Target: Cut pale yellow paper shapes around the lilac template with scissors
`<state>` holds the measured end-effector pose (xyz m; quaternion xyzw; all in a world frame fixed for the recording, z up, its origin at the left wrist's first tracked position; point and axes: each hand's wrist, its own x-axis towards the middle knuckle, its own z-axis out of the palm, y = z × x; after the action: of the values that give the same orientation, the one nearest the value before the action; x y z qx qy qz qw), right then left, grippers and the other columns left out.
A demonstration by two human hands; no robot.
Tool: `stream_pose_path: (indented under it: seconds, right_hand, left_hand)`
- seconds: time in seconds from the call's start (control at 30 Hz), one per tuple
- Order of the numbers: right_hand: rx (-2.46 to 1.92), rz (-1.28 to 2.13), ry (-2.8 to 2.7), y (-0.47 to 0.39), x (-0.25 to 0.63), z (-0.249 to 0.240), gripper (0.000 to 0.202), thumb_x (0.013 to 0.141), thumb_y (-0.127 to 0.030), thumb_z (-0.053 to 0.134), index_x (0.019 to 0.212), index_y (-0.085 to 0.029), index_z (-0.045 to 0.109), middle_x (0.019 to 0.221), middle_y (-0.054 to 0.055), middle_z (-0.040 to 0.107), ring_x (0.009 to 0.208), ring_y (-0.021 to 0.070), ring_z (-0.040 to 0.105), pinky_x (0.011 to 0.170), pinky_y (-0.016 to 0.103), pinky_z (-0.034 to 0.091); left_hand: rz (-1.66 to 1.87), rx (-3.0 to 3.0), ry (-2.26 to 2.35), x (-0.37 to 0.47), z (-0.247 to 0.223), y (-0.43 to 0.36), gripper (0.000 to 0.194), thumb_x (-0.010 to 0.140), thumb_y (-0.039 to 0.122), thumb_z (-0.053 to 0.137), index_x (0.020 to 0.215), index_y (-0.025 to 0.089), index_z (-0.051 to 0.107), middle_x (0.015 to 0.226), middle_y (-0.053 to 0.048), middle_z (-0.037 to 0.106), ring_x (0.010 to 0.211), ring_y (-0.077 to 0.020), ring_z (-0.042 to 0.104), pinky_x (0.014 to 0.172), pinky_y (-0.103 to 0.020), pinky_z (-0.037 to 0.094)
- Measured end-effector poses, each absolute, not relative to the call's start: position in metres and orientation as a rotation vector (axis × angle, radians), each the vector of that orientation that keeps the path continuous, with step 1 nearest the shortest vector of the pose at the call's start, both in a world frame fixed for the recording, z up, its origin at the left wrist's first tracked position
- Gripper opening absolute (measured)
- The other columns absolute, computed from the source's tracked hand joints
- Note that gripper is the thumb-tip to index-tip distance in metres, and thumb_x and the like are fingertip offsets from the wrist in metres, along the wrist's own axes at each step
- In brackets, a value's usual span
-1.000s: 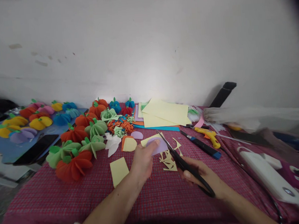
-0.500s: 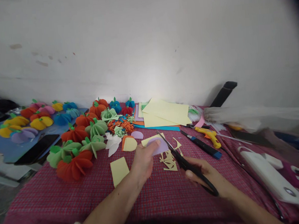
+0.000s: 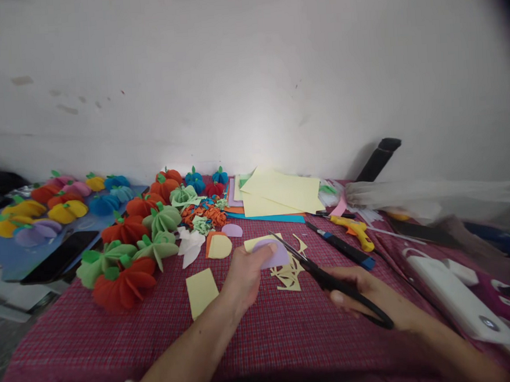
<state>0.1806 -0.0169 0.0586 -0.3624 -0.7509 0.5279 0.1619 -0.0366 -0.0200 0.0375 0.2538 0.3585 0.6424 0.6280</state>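
Between its thumb and fingers, my left hand pinches a rounded purple piece together with a pale yellow piece. My right hand is closed round the handles of black scissors. The scissor blades point up and left and lie at the right edge of the purple piece, slightly apart. Thin yellow offcuts lie on the checked cloth just under the blades. Left of my left hand are a yellow rounded piece, a purple one and a yellow rectangle.
Colourful pumpkin shapes crowd the left side beside a phone. Yellow sheets lie near the wall. A blue-black cutter, a yellow glue gun and a white device sit to the right.
The scissors and my right hand have moved a little right and back from the purple piece. My left hand still pinches the pieces. The whole view has shifted slightly.
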Motion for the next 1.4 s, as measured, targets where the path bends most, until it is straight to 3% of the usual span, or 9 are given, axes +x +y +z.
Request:
stream_pose_path:
  seconds: [0.37,0.63,1.4]
  right_hand:
    - [-0.999,1.669,-2.109,-0.020,0.191,0.054,0.049,0.080,-0.043,0.049,0.124,-0.021,0.043,0.084,0.005,0.050,0.071,0.0148,0.046,0.060,0.026,0.043]
    - [-0.974,1.690,-2.048,-0.020,0.178,0.057,0.046,0.078,-0.046,0.051,0.114,-0.018,0.050,0.072,0.001,0.047,0.059,0.0108,0.042,0.051,0.021,0.038]
    - [-0.991,1.672,-2.090,-0.015,0.189,0.049,0.037,0.080,-0.042,0.050,0.104,-0.014,0.050,0.068,0.000,0.043,0.053,0.0080,0.039,0.047,0.019,0.034]
  left_hand:
    - [1.396,0.640,0.845,-0.034,0.034,-0.021,0.023,0.056,0.024,0.072,0.073,0.011,0.068,0.067,-0.006,0.068,0.060,-0.0160,0.060,0.065,-0.029,0.046]
    - [1.378,0.695,0.842,-0.033,0.033,-0.022,0.018,0.058,0.022,0.069,0.073,0.011,0.068,0.068,-0.006,0.068,0.060,-0.0154,0.060,0.066,-0.029,0.046]
    - [1.312,0.684,0.863,-0.034,0.035,-0.022,0.013,0.058,0.017,0.068,0.069,0.009,0.066,0.064,-0.005,0.066,0.060,-0.0148,0.059,0.065,-0.029,0.045]
